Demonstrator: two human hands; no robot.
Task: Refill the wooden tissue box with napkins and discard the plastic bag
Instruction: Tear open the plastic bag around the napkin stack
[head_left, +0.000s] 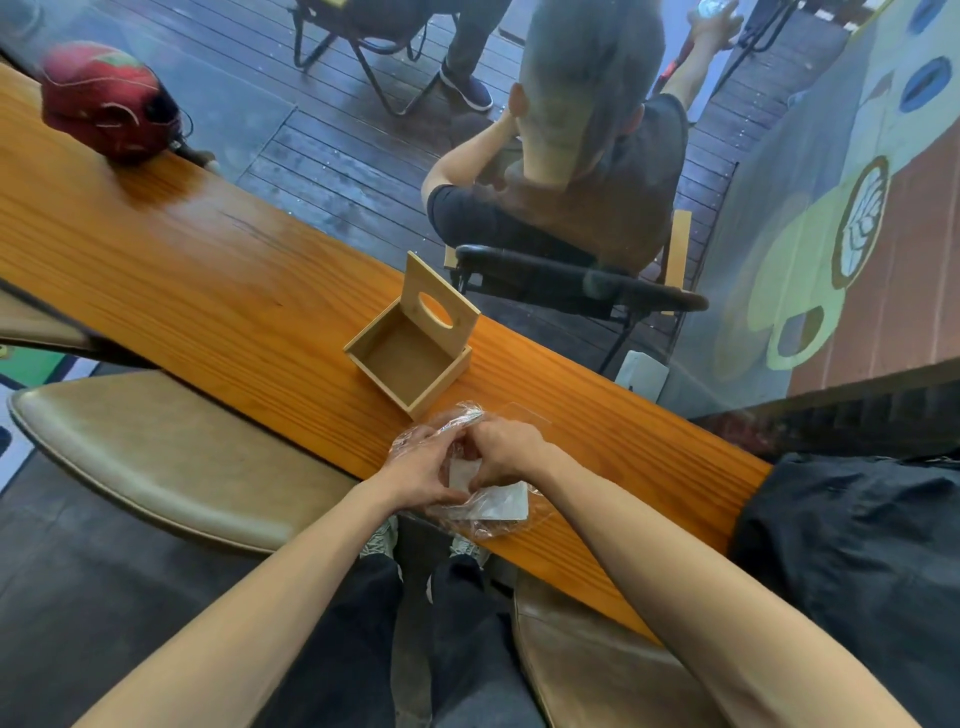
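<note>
Both the left hand (423, 470) and right hand (506, 449) pinch the crinkly clear plastic bag (488, 512) of white napkins (493, 501) at the orange wooden tabletop's (208, 260) near edge; it looks light, limp and slippery, best held at its mouth. Just beyond stands the empty pale wooden tissue box (415, 353), lid up.

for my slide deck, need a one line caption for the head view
Both hands grip a clear plastic napkin bag beside the open, empty wooden tissue box.

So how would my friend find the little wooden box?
Follow the long orange wooden counter toward the two hands. Just beyond them sits the wooden tissue box, open and empty. Its raised lid has an oval hole, unlike the red helmet far away.
</note>
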